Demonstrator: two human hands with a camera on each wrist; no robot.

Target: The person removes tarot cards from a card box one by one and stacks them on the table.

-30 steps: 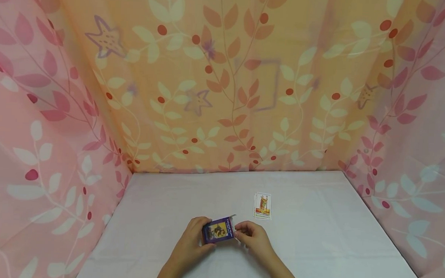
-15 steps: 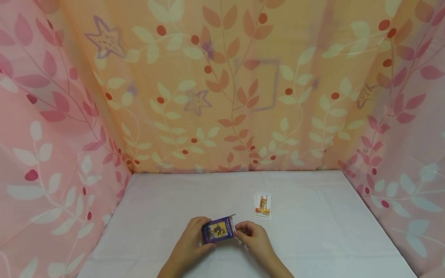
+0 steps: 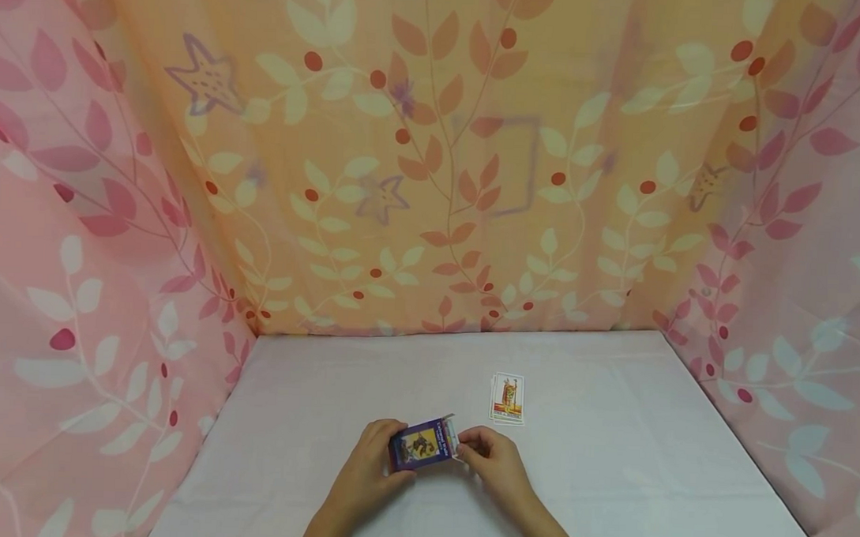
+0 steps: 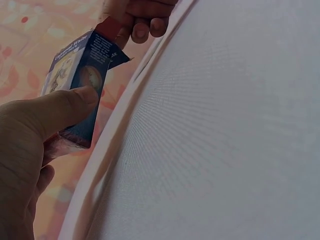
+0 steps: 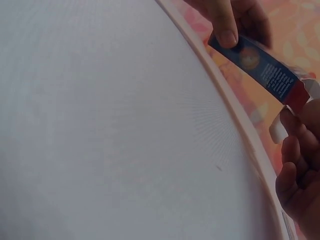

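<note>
In the head view a dark blue tarot card box (image 3: 418,447) with a picture on its front is held off the table's near middle. My left hand (image 3: 372,466) grips its closed end, the thumb along the narrow side, as the left wrist view shows on the box (image 4: 97,57). The box's other end is open, with flaps (image 5: 278,129) sticking out in the right wrist view. There my right hand (image 3: 493,462) has curled fingers at the mouth, pinching pale-edged cards that show a little way out. Its fingertips are partly hidden.
A small stack of tarot cards (image 3: 508,398) lies face up on the white-covered table (image 3: 608,448), beyond my right hand. Leaf-patterned curtains (image 3: 448,158) stand along the back and both sides.
My right hand has shifted slightly to the right, and more of the pale strip shows at the box's mouth. The left hand and the stack stay where they were.
</note>
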